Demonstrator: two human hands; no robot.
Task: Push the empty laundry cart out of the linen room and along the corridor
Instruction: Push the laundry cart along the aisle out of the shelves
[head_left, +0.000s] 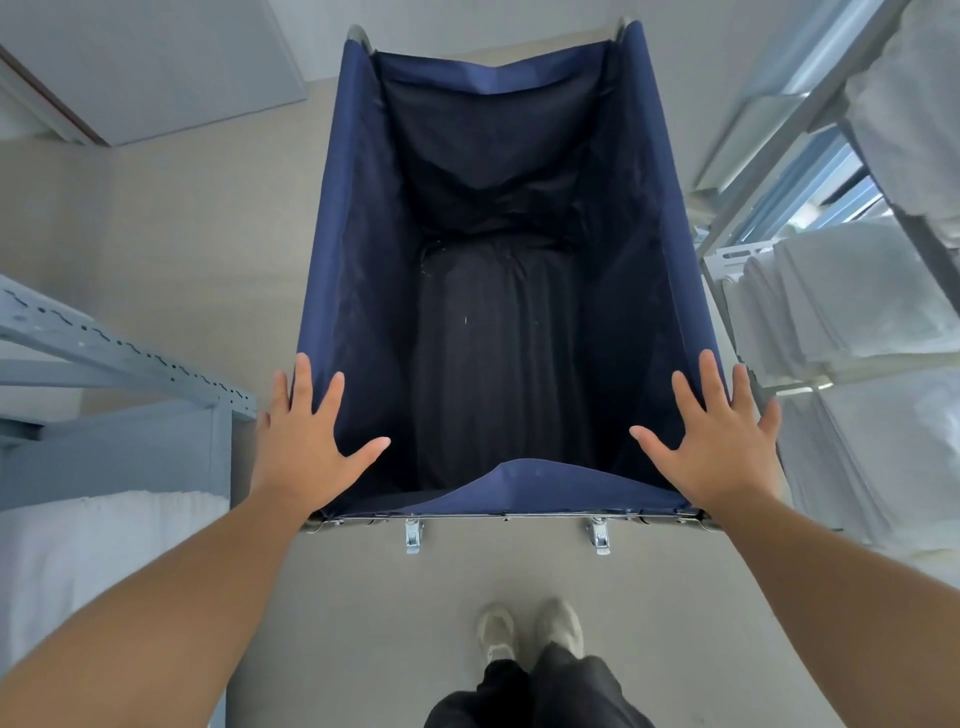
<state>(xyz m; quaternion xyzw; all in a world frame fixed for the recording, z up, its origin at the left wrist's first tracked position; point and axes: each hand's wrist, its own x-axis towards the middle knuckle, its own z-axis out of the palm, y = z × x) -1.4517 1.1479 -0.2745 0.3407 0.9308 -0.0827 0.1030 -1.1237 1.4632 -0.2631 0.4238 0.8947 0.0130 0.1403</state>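
Between two shelf racks the empty laundry cart (498, 291) is stood; left hand (306, 447) and right hand (722, 447) are spread flat, ungripped, at its near corners. Uneven push: right rack (737, 260) could be clipped

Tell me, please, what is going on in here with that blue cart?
A person stands behind an empty navy fabric laundry cart in a narrow aisle. The left hand and right hand are spread open over the cart's near corners, fingers splayed rather than gripping. Metal shelving with stacked white linen stands to the right, and a grey rack to the left. The cart points toward a pale door ahead on the left.
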